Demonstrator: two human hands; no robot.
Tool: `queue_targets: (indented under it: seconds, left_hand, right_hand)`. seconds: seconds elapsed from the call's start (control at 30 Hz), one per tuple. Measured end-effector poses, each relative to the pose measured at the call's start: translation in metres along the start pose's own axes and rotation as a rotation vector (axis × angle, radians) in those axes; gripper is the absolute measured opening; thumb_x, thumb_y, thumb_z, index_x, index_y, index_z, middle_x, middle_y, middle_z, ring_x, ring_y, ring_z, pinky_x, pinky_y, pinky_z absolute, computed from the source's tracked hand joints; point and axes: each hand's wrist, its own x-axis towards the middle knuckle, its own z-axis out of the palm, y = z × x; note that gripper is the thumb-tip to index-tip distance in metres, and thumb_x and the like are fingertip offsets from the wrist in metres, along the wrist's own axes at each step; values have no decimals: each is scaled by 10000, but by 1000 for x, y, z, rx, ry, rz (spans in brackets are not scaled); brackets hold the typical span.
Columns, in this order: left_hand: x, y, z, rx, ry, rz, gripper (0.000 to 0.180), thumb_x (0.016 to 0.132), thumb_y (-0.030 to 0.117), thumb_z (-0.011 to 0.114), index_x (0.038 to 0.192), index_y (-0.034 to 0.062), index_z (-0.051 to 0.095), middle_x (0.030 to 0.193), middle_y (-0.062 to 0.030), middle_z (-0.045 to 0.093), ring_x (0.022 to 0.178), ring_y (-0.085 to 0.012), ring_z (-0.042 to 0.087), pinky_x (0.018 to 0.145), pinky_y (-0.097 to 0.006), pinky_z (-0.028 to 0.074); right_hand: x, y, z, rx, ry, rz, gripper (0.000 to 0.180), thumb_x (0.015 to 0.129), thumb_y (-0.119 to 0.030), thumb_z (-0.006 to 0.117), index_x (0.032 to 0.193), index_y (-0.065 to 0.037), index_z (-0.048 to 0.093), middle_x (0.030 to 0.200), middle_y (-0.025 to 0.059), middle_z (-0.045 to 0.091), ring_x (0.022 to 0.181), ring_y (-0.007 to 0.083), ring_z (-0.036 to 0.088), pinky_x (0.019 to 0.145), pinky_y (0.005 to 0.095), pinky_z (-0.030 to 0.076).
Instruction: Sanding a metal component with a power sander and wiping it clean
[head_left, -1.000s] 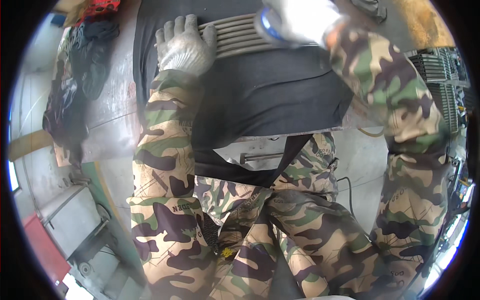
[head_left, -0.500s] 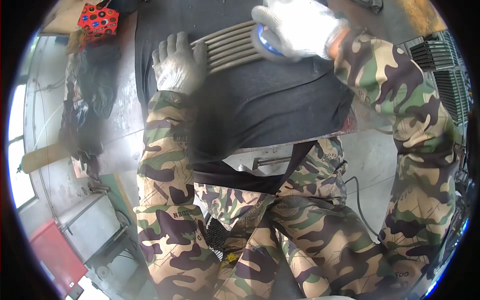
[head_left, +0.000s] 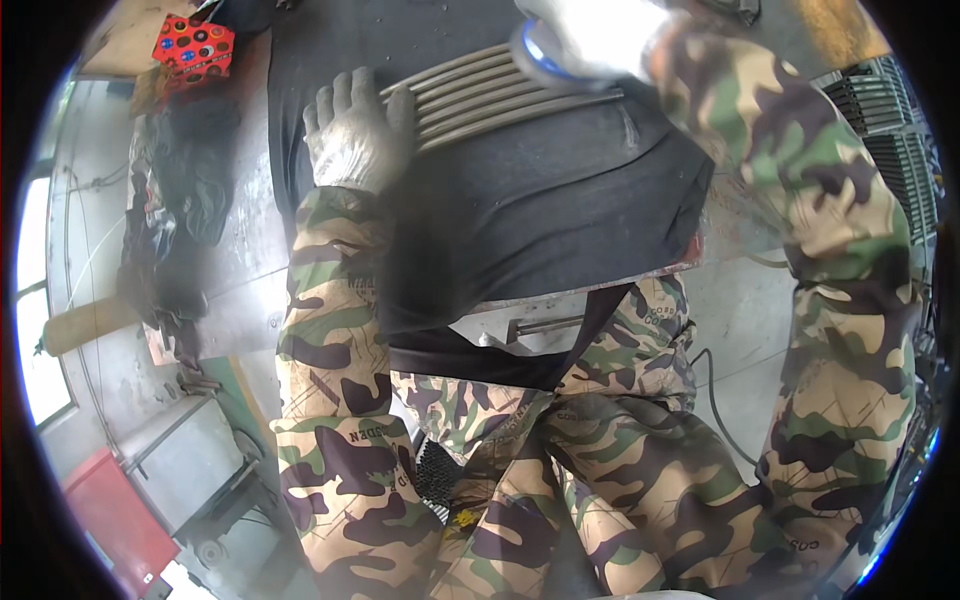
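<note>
My left hand (head_left: 350, 140), in a whitish knit glove, lies flat at the left end of a row of parallel grey metal bars (head_left: 480, 98). Its fingers stretch out and point away from me, with the thumb side against the bar ends. Toward the right end of the bars, my right hand (head_left: 605, 40), gloved as well and smeared by motion, is closed over a round, blue-edged tool like a disc sander (head_left: 543, 52). That tool sits over the far bars and hides part of them. The right ends of the nearer bars show.
Dark cloth (head_left: 560, 190) covers the bench under the bars. A red patterned box (head_left: 195, 47) stands at the far left, dark crumpled plastic (head_left: 180, 190) nearer. Stacked dark metal bars (head_left: 890, 130) rise at the right. A red-and-grey cabinet (head_left: 120, 515) stands lower left.
My right hand and the blue-edged tool have shifted slightly away from me, uncovering the right ends of the nearer bars. My left hand stays almost in place.
</note>
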Motion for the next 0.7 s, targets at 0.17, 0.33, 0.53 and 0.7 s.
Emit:
queue_targets:
  seconds: [0.17, 0.33, 0.53, 0.7]
  left_hand:
    - [4, -6, 6, 28, -14, 2, 605, 1037, 496, 540, 1436, 43, 589, 1471, -186, 600, 1373, -422, 540, 1179, -570, 374]
    - [7, 2, 8, -3, 23, 2, 586, 1040, 495, 528, 1428, 62, 601, 1462, -175, 599, 1378, -416, 532, 1177, -560, 381]
    - [-6, -28, 1, 41, -9, -51, 553, 1023, 494, 544, 1398, 95, 618, 1429, -162, 618, 1352, -414, 544, 1176, -560, 379]
    - [16, 10, 2, -36, 4, 9, 564, 1018, 502, 547, 1400, 93, 617, 1437, -155, 623, 1360, -413, 545, 1174, -569, 378]
  right_hand:
    - [9, -10, -2, 43, 9, -10, 286, 927, -297, 655, 1043, -41, 708, 1007, 248, 698, 947, 450, 705, 821, 559, 574]
    - [-7, -12, -10, 7, 22, -35, 258, 934, -307, 655, 1047, -76, 683, 1007, 215, 685, 982, 425, 696, 828, 548, 573]
    - [40, -24, 9, -47, -62, 95, 264, 909, -295, 679, 1049, -73, 698, 998, 209, 682, 956, 418, 704, 809, 531, 581]
    - [-10, -14, -10, 29, 35, -95, 251, 915, -277, 668, 1039, -60, 697, 978, 231, 681, 934, 431, 703, 801, 536, 578]
